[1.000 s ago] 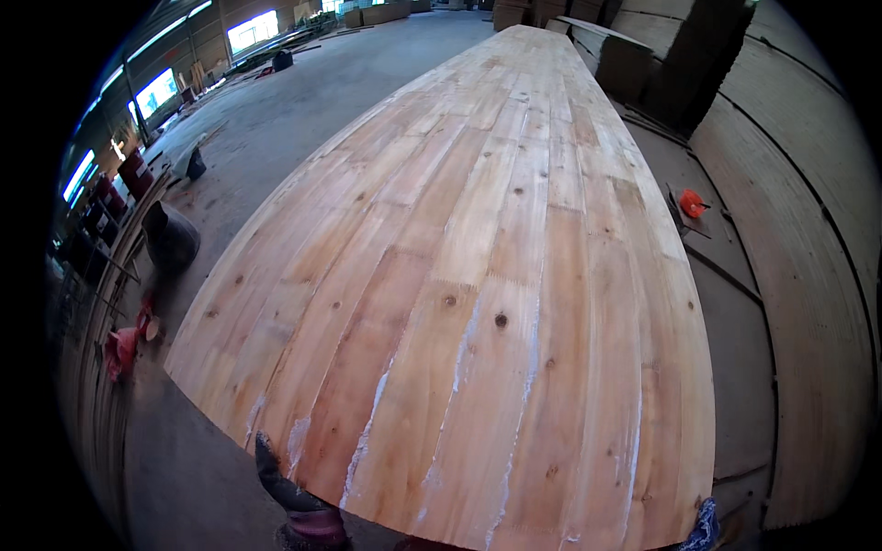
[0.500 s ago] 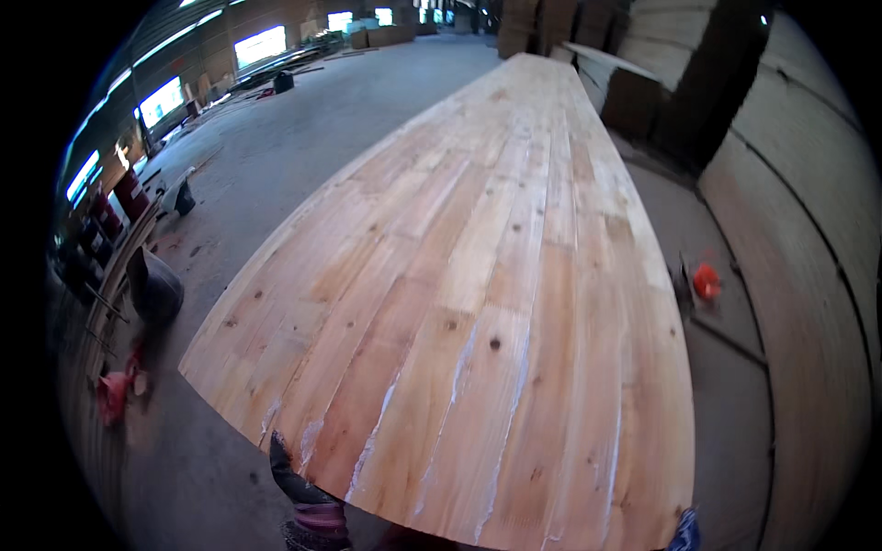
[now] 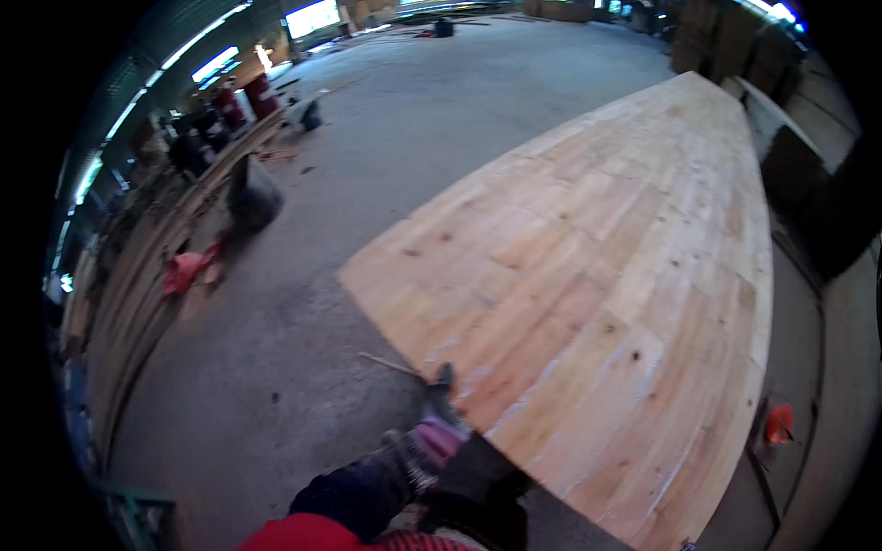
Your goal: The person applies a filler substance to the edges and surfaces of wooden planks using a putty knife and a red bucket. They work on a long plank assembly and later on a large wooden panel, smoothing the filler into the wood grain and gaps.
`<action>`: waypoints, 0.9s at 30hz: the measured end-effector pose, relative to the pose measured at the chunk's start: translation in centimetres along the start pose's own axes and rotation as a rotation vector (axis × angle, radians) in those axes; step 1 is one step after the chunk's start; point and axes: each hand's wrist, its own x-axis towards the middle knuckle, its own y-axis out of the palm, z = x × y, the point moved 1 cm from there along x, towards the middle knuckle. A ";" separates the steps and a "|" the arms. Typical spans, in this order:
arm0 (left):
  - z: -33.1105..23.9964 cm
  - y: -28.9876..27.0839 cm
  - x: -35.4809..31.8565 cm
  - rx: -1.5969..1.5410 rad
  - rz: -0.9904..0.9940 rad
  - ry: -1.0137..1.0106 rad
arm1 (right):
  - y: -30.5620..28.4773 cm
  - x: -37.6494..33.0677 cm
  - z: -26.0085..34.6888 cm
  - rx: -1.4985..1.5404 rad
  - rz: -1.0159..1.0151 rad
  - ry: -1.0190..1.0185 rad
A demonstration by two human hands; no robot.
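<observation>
The wooden panel [image 3: 570,312] has swung rightward in view since the earlier frame, now spanning 1 to 5 o'clock; probably heavy and stiff, best held wide along its near edge. Left hand [image 3: 443,413] at 6 clamps that edge, fingers hidden; right hand [image 3: 688,545] near 5 is mostly cut off, grip unreadable.

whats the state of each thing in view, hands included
left hand: gloved, closed on the wooden panel's near edge, thumb on top
right hand: barely in view at the panel's near right corner, grip unclear
wooden panel: flat, white streaks along some seams
red drums: upright
crumpled red item: lying low at left, blurred
orange item: beside the panel, lower down
window: bright
</observation>
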 end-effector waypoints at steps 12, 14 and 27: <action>2.4 -6.5 5.9 0.117 -0.664 -0.006 | 3.9 8.1 -0.8 -0.105 0.163 0.197; 1.8 -1.8 5.2 0.080 -0.606 0.044 | 4.1 7.9 -0.8 -0.107 0.161 0.194; -3.4 -3.7 7.3 0.546 -0.680 -0.397 | 3.0 6.5 -1.8 -0.009 0.227 0.222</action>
